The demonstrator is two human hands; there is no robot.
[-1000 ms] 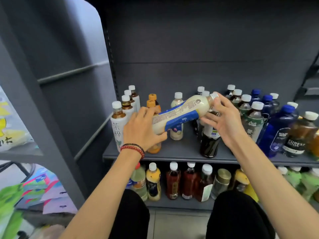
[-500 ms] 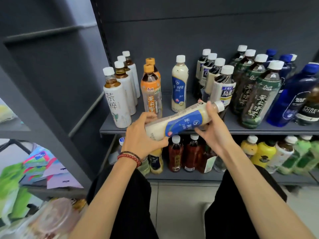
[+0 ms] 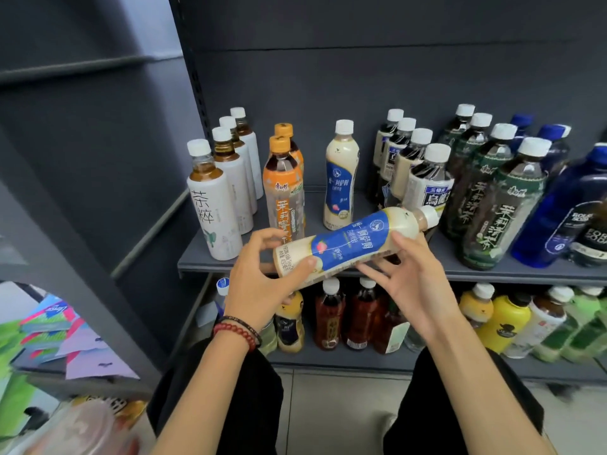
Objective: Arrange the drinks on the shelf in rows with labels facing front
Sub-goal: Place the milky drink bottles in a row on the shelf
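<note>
1. Held in front of the shelf (image 3: pixel 328 269) edge, a cream milk-tea bottle (image 3: pixel 348 246) with a blue label, lying nearly on its side — white cap up and to the right, base down and to the left.
2. Left hand (image 3: pixel 259 284) wrapped round the base end, thumb over the top of the label's lower part, fingers underneath; clamped on the bottle.
3. Right hand (image 3: pixel 410 277) cupping the neck half from below and behind, fingers spread along the underside, thumb against the upper body; also closed on the bottle, though more loosely.
4. Red bead bracelet (image 3: pixel 235 333) and a dark cord on the left wrist.
5. Standing upright on the shelf behind, a matching cream bottle (image 3: pixel 341 178) alone in its row, label facing front.
6. To its left, two orange-capped tea bottles (image 3: pixel 284 188) one behind the other, then a row of four white-labelled tea bottles (image 3: pixel 213 201) running back toward the rear panel.
7. To its right, a row of four dark oolong bottles (image 3: pixel 423 182), then a row of dark green-labelled jasmine tea bottles (image 3: pixel 505 198), then blue bottles (image 3: pixel 571 205) at the far right — partly cut off by the frame.
8. Lower shelf (image 3: pixel 345 359) stocked with red, yellow and green drinks, partly hidden behind the hands.
</note>
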